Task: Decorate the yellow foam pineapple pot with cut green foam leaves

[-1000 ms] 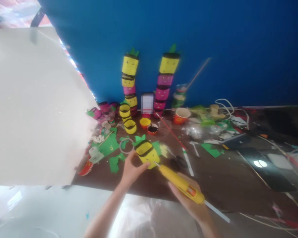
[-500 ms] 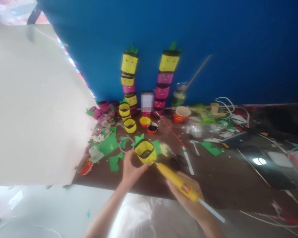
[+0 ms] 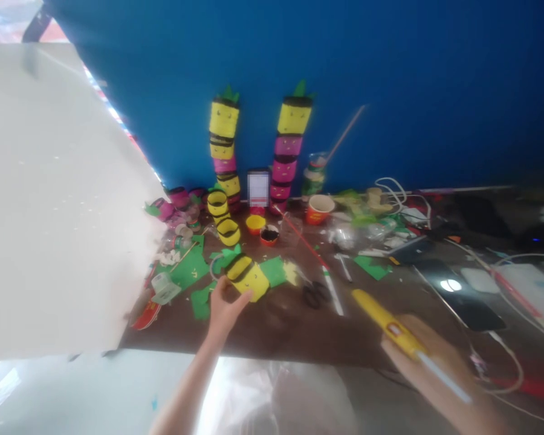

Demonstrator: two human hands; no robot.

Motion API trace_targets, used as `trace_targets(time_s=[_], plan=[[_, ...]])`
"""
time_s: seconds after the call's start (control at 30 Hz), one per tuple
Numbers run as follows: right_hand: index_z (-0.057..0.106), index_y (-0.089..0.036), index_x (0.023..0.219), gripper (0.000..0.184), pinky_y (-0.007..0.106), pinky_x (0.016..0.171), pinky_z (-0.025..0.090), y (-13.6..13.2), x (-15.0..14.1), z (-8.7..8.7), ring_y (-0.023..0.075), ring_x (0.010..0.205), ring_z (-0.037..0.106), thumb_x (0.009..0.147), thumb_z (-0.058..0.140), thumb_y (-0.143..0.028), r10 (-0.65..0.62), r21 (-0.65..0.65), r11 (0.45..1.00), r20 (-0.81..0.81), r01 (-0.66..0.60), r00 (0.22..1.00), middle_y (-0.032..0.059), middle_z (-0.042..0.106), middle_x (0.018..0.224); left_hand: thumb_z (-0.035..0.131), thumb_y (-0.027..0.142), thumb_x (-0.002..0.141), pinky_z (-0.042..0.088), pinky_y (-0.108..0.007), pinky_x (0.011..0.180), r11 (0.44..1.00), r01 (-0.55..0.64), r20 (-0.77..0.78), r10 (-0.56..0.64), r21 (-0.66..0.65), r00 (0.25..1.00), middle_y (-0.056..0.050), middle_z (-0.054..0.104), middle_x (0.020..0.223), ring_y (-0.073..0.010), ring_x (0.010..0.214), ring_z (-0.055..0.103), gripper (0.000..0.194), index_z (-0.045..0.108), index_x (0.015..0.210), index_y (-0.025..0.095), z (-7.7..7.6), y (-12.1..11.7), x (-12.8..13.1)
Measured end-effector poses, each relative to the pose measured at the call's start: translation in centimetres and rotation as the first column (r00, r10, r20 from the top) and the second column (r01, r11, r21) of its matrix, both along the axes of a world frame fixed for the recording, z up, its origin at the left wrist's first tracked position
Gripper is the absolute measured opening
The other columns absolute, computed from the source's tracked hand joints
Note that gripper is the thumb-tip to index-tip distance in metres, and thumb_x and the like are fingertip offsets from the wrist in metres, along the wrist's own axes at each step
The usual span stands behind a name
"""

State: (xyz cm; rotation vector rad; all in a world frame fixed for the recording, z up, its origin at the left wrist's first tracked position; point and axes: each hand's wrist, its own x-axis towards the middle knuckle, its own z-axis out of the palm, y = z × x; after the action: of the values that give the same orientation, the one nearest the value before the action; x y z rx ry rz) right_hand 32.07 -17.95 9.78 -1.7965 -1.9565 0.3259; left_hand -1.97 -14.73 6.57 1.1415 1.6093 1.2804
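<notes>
My left hand [image 3: 221, 309] grips a small yellow paper cup [image 3: 248, 277] with black bands and a green leaf top, tilted on its side just above the dark table [image 3: 276, 332]. My right hand [image 3: 428, 362], blurred by motion, holds a yellow glue gun [image 3: 387, 323] with a white glue stick trailing from its back. The gun's tip points left and lies well to the right of the cup, not touching it.
Two tall stacks of yellow and pink cups [image 3: 223, 145] [image 3: 289, 145] lean on the blue wall. Loose cups, green paper scraps [image 3: 188, 269], scissors [image 3: 316, 294], an orange cup [image 3: 319, 209], a phone [image 3: 457, 291] and cables litter the table. A large white board [image 3: 58, 211] fills the left.
My right hand has pulled the glue gun away from the cup toward the right. My left hand has tipped the cup over onto its side.
</notes>
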Motion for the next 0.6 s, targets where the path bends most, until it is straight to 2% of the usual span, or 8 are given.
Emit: trace_targets(time_s=[0.03, 0.1, 0.17, 0.23, 0.3, 0.43, 0.5, 0.6], plan=[[0.051, -0.026, 0.069, 0.006, 0.026, 0.045, 0.038, 0.6, 2.6, -0.6, 0.0163, 0.052, 0.056, 0.07, 0.056, -0.03, 0.041, 0.005, 0.999, 0.088, -0.041, 0.995, 0.0023, 0.056, 0.063, 0.071, 0.035, 0.063, 0.048, -0.032, 0.078, 1.0, 0.0, 0.015, 0.0, -0.004, 1.0, -0.009, 0.065, 0.096, -0.0225, 0.09, 0.061, 0.045, 0.058, 0.101, 0.016, -0.2, 0.1, -0.1], [0.051, -0.024, 0.067, 0.004, 0.029, 0.044, 0.032, 1.9, 7.1, -1.6, 0.0163, 0.048, 0.052, 0.067, 0.055, -0.025, 0.017, 0.05, 0.998, 0.28, -0.033, 0.96, 0.0052, 0.055, 0.064, 0.072, 0.035, 0.062, 0.049, -0.032, 0.078, 1.0, 0.002, 0.026, -0.001, -0.009, 1.0, -0.009, 0.066, 0.097, -0.0226, 0.091, 0.061, 0.046, 0.058, 0.102, 0.016, -0.7, 0.2, -0.3], [0.052, -0.023, 0.068, 0.004, 0.03, 0.045, 0.029, 3.2, 10.1, -2.7, 0.016, 0.048, 0.052, 0.066, 0.052, -0.019, -0.005, 0.069, 0.997, 0.446, -0.029, 0.895, 0.0076, 0.057, 0.067, 0.072, 0.035, 0.061, 0.049, -0.033, 0.078, 1.0, 0.004, 0.027, -0.004, -0.011, 1.0, -0.009, 0.066, 0.097, -0.0228, 0.091, 0.061, 0.047, 0.058, 0.102, 0.016, -1.0, 0.2, -0.2], [0.052, -0.023, 0.068, 0.005, 0.03, 0.048, 0.03, 4.4, 11.3, -3.7, 0.0209, 0.059, 0.057, 0.065, 0.053, -0.019, 0.009, 0.08, 0.995, 0.548, -0.063, 0.836, 0.0097, 0.058, 0.07, 0.073, 0.035, 0.061, 0.049, -0.033, 0.079, 1.0, 0.015, 0.024, -0.014, -0.013, 1.0, -0.009, 0.066, 0.096, -0.0229, 0.09, 0.062, 0.046, 0.059, 0.1, 0.016, -1.3, 0.2, -0.1], [0.052, -0.023, 0.067, 0.006, 0.029, 0.047, 0.03, 5.5, 11.1, -4.8, 0.0216, 0.06, 0.058, 0.065, 0.057, -0.021, -0.017, 0.074, 0.997, 0.571, -0.031, 0.821, 0.0087, 0.059, 0.069, 0.074, 0.034, 0.06, 0.049, -0.033, 0.079, 0.999, 0.03, 0.031, -0.029, -0.016, 0.999, -0.009, 0.067, 0.095, -0.023, 0.089, 0.062, 0.046, 0.059, 0.099, 0.016, -1.5, 0.2, 0.2], [0.053, -0.024, 0.07, 0.02, 0.03, 0.042, 0.031, 7.8, 9.6, -6.1, 0.0236, 0.052, 0.057, 0.063, 0.064, -0.039, -0.13, -0.058, 0.984, 0.431, 0.171, 0.893, 0.0089, 0.062, 0.07, 0.074, 0.033, 0.061, 0.049, -0.033, 0.079, 0.998, 0.053, 0.102, -0.051, -0.025, 0.993, -0.01, 0.067, 0.098, -0.023, 0.09, 0.063, 0.045, 0.059, 0.1, 0.015, -1.3, 0.0, 0.3], [0.053, -0.024, 0.069, 0.027, 0.035, 0.048, 0.037, 8.8, 9.2, -6.0, 0.0288, 0.058, 0.059, 0.056, 0.069, -0.041, -0.143, -0.107, 0.978, 0.266, 0.177, 0.953, 0.0098, 0.063, 0.069, 0.074, 0.032, 0.061, 0.049, -0.032, 0.08, 0.998, 0.061, 0.158, -0.055, -0.028, 0.986, -0.01, 0.066, 0.1, -0.0231, 0.092, 0.063, 0.046, 0.059, 0.101, 0.015, -1.1, -0.1, 0.1], [0.054, -0.024, 0.062, 0.019, 0.039, 0.055, 0.041, 9.0, 8.4, -5.1, 0.03, 0.062, 0.06, 0.053, 0.068, -0.032, -0.144, -0.047, 0.989, -0.012, 0.143, 0.989, 0.0094, 0.062, 0.064, 0.074, 0.03, 0.061, 0.049, -0.032, 0.081, 0.998, 0.048, 0.223, -0.041, -0.027, 0.974, -0.011, 0.066, 0.103, -0.0233, 0.094, 0.062, 0.048, 0.058, 0.104, 0.015, -0.8, -0.3, -0.5]])
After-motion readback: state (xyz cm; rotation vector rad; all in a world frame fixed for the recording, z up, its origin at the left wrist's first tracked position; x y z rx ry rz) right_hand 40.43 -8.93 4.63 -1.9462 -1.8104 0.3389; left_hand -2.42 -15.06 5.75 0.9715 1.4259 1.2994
